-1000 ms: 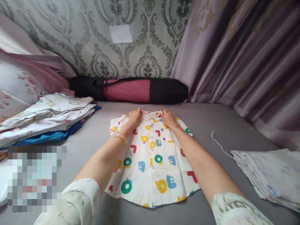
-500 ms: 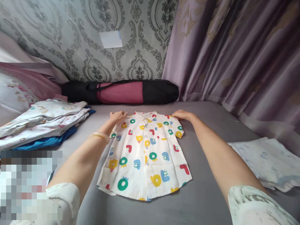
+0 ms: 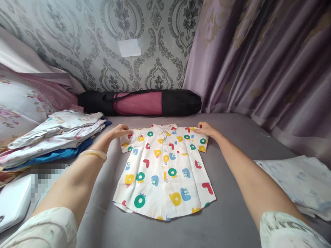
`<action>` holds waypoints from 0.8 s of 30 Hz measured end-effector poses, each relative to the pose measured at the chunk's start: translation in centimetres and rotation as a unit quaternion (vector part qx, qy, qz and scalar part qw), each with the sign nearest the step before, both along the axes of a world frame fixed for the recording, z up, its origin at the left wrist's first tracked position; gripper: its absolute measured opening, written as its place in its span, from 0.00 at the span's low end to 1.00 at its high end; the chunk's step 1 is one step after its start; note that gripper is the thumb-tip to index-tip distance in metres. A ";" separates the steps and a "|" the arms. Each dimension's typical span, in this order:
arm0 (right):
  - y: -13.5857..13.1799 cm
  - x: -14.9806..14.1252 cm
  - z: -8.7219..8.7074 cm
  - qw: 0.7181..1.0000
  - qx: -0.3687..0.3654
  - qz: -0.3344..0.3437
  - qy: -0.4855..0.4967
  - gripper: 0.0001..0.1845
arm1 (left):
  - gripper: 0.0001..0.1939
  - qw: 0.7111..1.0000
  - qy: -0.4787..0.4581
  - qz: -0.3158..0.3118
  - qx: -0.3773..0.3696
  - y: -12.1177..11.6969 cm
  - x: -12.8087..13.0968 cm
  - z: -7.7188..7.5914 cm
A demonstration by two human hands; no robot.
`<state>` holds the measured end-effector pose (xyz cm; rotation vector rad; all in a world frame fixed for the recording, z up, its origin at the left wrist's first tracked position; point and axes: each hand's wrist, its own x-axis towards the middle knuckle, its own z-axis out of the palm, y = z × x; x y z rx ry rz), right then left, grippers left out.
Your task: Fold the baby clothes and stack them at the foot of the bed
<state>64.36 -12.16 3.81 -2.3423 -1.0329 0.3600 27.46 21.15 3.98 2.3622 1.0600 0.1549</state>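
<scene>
A small white short-sleeved shirt with coloured letter prints lies flat, front up and buttoned, on the grey bed surface. My left hand rests at the outer end of its left sleeve, fingers lying together on the cloth. At the right sleeve's end my right hand lies the same way, fingers stretched toward the collar. A pale bangle sits on my left wrist. Both arms reach forward on either side of the shirt.
A stack of folded clothes lies at the left beside floral pillows. A black and pink rolled bag lies against the patterned wall. More pale cloth lies at the right below purple curtains.
My hands moved apart from the collar to the sleeve ends, and the sleeves now lie spread out flat. The view shifted slightly.
</scene>
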 end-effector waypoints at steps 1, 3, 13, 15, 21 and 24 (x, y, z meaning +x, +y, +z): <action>-0.2 0.2 0.0 1.000 -0.012 -0.002 0.018 0.14 | 0.25 1.000 -0.011 -0.006 -0.004 0.0 -0.2 0.0; -0.9 0.7 0.1 0.994 -0.059 -0.001 0.088 0.15 | 0.26 1.000 -0.022 -0.007 -0.010 0.1 -0.6 0.1; -4.2 1.4 1.5 0.974 -0.131 -0.008 0.187 0.12 | 0.22 0.992 0.018 0.029 -0.119 1.7 -3.9 -0.8; -3.7 0.7 2.2 0.972 -0.196 -0.015 0.126 0.09 | 0.20 0.995 0.051 0.039 -0.082 1.7 -3.8 -0.7; 0.8 -5.3 3.2 0.948 -0.228 -0.038 -0.221 0.14 | 0.17 0.965 0.106 0.060 0.233 -3.0 0.4 1.1; 4.0 -9.3 1.4 0.969 -0.138 0.068 -0.195 0.22 | 0.19 0.967 0.067 -0.061 0.238 -6.9 4.2 0.5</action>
